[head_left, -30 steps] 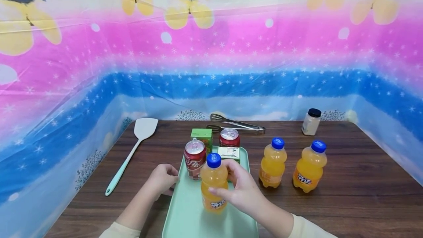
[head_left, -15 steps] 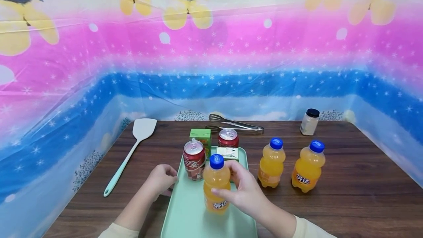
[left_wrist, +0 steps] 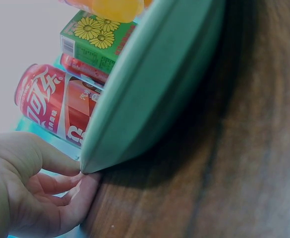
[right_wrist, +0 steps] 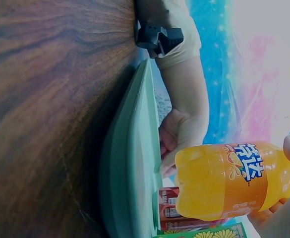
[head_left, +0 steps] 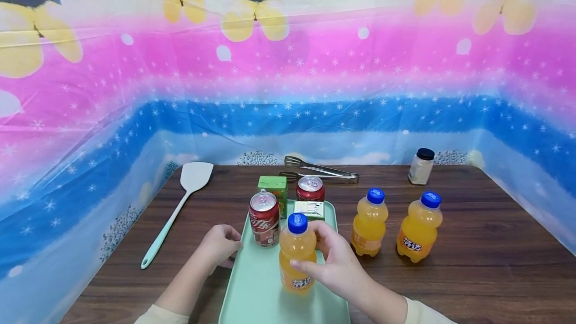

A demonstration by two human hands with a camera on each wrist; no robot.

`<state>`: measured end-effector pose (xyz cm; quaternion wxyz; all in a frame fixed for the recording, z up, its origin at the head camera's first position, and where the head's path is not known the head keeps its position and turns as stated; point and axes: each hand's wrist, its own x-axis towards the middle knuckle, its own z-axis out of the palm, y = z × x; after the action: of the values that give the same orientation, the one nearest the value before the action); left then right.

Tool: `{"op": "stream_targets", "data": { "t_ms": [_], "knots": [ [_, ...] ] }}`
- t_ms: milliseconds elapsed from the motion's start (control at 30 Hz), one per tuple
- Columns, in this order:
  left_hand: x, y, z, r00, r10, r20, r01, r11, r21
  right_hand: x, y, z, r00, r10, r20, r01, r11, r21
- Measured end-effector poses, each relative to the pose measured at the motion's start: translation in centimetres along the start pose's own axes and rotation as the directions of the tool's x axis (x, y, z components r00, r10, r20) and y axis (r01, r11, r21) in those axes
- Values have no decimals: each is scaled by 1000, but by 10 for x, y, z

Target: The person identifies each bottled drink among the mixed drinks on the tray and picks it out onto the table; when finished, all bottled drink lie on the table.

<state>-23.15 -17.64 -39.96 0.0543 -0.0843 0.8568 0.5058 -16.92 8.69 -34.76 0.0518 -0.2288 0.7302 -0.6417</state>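
My right hand (head_left: 337, 261) grips a small bottle of orange soda (head_left: 296, 254) with a blue cap, upright over the light green tray (head_left: 256, 289). In the right wrist view a narrow gap shows between the bottle's base (right_wrist: 184, 183) and the tray. My left hand (head_left: 220, 246) pinches the tray's left rim between thumb and fingers, as the left wrist view shows. At the tray's far end stand a red cola can (head_left: 264, 221), a green drink carton (head_left: 273, 189) and another carton (head_left: 309, 208), which the bottle and right hand partly hide. A second red can (head_left: 310, 189) stands behind them.
Two more orange soda bottles, one nearer the tray (head_left: 370, 224) and one farther right (head_left: 418, 229), stand on the brown wooden table (head_left: 486, 264). Metal tongs (head_left: 324, 170) and a black-lidded jar (head_left: 421, 166) are at the back. A spatula (head_left: 180, 209) lies at left.
The soda bottle has shifted slightly to the right and a little lower in my right hand's grip. My left hand stays at the tray's rim.
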Motion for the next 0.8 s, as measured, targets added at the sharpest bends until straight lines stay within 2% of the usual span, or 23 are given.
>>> {"op": "stream_targets", "data": {
  "t_ms": [800],
  "knots": [
    [-2, 2, -1, 1000, -6, 7, 6, 1000, -4, -8, 1, -7, 1000, 24, -3, -24, 999, 36]
  ]
}}
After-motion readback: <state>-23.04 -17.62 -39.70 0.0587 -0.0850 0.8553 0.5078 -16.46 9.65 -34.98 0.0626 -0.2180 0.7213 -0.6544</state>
